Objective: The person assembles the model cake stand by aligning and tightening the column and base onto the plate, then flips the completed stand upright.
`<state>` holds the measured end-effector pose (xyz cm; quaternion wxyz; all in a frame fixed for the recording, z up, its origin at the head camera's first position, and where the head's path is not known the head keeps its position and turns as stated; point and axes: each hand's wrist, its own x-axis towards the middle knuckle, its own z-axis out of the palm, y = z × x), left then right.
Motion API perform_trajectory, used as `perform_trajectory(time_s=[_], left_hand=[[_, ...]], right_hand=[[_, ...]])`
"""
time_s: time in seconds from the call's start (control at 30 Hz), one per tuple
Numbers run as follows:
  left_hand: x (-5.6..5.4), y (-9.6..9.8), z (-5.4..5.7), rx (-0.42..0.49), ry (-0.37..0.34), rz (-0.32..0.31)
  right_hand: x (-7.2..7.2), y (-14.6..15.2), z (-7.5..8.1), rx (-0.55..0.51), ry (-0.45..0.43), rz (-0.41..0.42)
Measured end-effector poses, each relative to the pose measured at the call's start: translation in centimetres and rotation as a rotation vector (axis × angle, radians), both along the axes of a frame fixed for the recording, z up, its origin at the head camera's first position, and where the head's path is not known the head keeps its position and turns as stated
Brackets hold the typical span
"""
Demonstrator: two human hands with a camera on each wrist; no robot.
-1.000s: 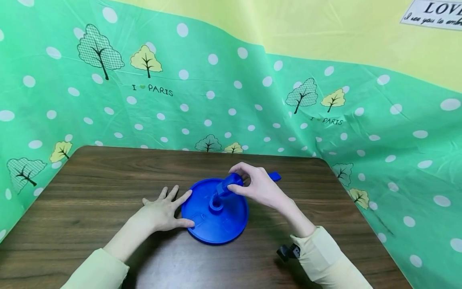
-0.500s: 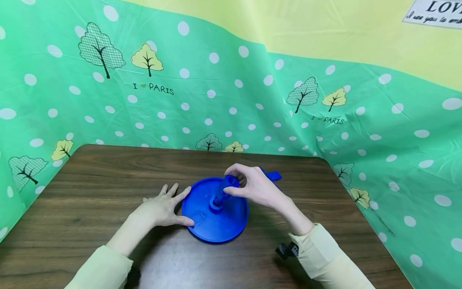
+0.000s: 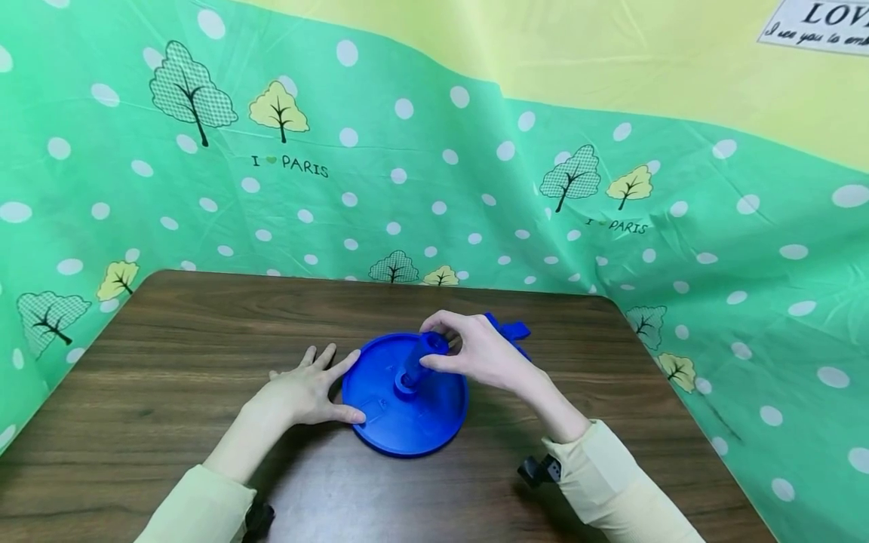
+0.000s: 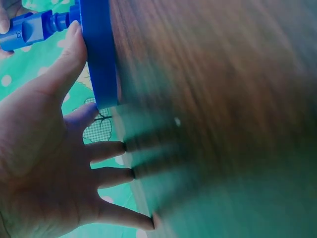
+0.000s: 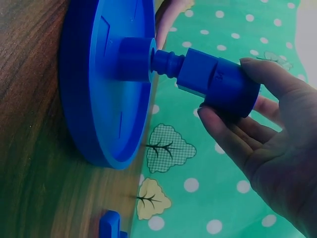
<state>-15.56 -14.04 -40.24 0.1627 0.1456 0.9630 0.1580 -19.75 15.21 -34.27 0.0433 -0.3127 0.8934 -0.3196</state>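
Note:
A round blue plastic base (image 3: 380,430) with a raised rim and a short central socket (image 5: 136,59) lies on the table. My right hand (image 3: 478,351) pinches the wide end of a blue plastic post (image 5: 198,72) between thumb and fingers. The post's narrow ridged tip is at the mouth of the socket, and the post leans slightly to the right in the head view. My left hand (image 3: 305,392) is spread at the base's left side, thumb and index finger touching the rim, the other fingers resting on the table (image 4: 223,74).
Behind my right hand lies another blue part (image 3: 514,330) with crossing arms, partly hidden by the hand. A green and yellow patterned cloth (image 3: 407,151) hangs along the table's back and right side.
The post has gone from strongly tilted to nearly upright over the socket, its tip now at the opening. My right hand has moved slightly left and down; the left hand stays at the rim.

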Motion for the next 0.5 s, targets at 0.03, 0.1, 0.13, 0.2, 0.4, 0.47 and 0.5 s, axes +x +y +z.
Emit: perform_trajectory(time_s=[0.03, 0.1, 0.13, 0.2, 0.4, 0.47, 0.5], left_hand=[[-0.02, 0.03, 0.04, -0.001, 0.002, 0.002], [-0.11, 0.11, 0.11, -0.006, 0.003, 0.008], [-0.15, 0.15, 0.14, -0.009, 0.003, 0.010], [-0.26, 0.22, 0.13, -0.013, 0.001, 0.017], [-0.39, 0.26, 0.01, -0.023, -0.017, 0.013], [-0.41, 0.31, 0.08, -0.030, -0.025, 0.013], [-0.42, 0.34, 0.11, -0.034, -0.031, 0.015]], right_hand=[[-0.03, 0.03, -0.04, 0.000, -0.004, 0.001], [-0.08, 0.02, -0.09, 0.009, -0.004, 0.006], [-0.11, 0.00, -0.13, 0.012, -0.002, 0.010], [-0.19, -0.07, -0.15, 0.016, 0.000, 0.021], [-0.42, -0.32, -0.15, 0.032, 0.014, 0.057], [-0.46, -0.38, -0.15, 0.038, 0.014, 0.066], [-0.47, -0.40, -0.16, 0.040, 0.014, 0.069]])
